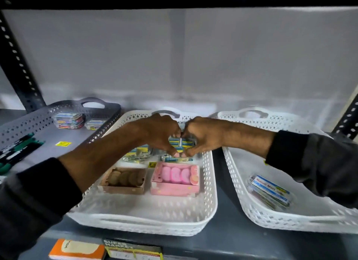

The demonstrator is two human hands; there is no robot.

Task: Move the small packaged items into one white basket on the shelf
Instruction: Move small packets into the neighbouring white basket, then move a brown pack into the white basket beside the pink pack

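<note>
White plastic baskets number two on the shelf (219, 246), a middle basket (147, 219) and a right basket (286, 219); one grey basket (38, 116) sits at the left end. Both hands meet over the middle basket's back half: the left hand (160, 133) and right hand (203, 135), fingers curled, clamp together a bundle of blue-and-yellow packets (182, 143). Near its front edge lie one brown box (124, 180) and one pink box (175, 179). One packet stack (271, 192) remains in the right basket.
</note>
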